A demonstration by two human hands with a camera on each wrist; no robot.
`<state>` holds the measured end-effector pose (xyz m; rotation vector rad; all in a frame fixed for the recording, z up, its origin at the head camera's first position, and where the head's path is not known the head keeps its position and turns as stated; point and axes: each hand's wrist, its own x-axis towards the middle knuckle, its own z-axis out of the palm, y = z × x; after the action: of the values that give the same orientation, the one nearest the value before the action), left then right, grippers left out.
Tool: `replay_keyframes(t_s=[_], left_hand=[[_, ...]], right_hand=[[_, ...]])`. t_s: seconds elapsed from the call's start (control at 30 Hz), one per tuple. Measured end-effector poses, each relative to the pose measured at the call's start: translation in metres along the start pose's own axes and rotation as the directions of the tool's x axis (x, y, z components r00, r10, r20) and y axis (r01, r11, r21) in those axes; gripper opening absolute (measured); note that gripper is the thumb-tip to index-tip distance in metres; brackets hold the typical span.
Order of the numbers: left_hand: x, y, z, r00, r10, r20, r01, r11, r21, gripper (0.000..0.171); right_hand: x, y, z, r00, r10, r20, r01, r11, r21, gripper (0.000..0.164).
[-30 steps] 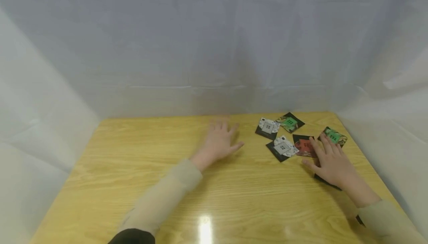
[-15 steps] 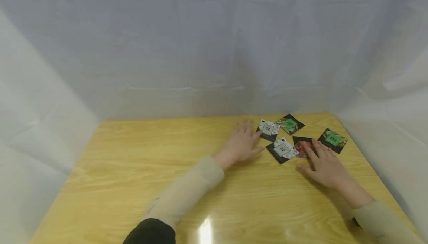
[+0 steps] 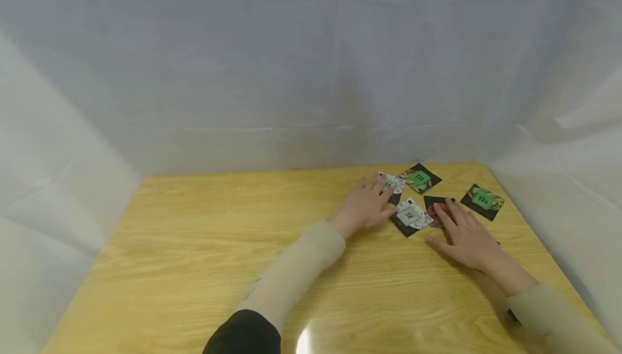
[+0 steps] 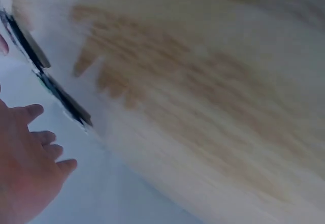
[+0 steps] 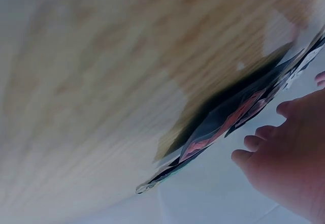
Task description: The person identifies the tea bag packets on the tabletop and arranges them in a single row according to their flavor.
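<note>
Several small, flat square packets with black backs lie at the table's far right. My left hand (image 3: pixel 365 206) is spread with straight fingers over the left white-patterned packet (image 3: pixel 397 184), covering part of it. Its thumb overlaps the edge of a second white-patterned packet (image 3: pixel 412 217). My right hand (image 3: pixel 467 239) is spread too, its fingertips over a red packet (image 3: pixel 432 205) that is mostly hidden. In the right wrist view, that red packet (image 5: pixel 223 124) shows edge-on beside the fingers. Two green packets, one at the back (image 3: pixel 420 178) and one at the right (image 3: pixel 483 201), are uncovered.
The wooden table (image 3: pixel 204 235) stretches to the left and front. A pale cloth (image 3: pixel 311 62) hangs behind it and along both sides. Bright glare (image 3: pixel 303 340) shows near the front. A black band (image 3: pixel 243 333) circles the left sleeve.
My left hand has moved right from mid-table onto the left white packet. My right hand has shifted slightly left, leaving the right green packet uncovered. The packets stay almost where they were.
</note>
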<state>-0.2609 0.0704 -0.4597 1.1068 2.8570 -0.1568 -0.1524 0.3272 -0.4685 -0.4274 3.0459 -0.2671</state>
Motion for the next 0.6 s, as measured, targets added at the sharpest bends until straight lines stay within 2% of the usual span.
replay_keyframes(t_s=[0.27, 0.6], left_hand=[[0.01, 0.003, 0.003, 0.998, 0.041, 0.054, -0.04, 0.999, -0.009, 0.073], [0.013, -0.004, 0.014, 0.991, 0.003, 0.136, 0.002, 1.0, -0.03, 0.073]], right_hand=[[0.001, -0.004, 0.0, 0.999, -0.013, 0.049, 0.012, 1.0, 0.019, 0.094], [0.003, -0.005, 0.005, 0.996, -0.055, 0.073, 0.054, 0.998, 0.014, 0.091]])
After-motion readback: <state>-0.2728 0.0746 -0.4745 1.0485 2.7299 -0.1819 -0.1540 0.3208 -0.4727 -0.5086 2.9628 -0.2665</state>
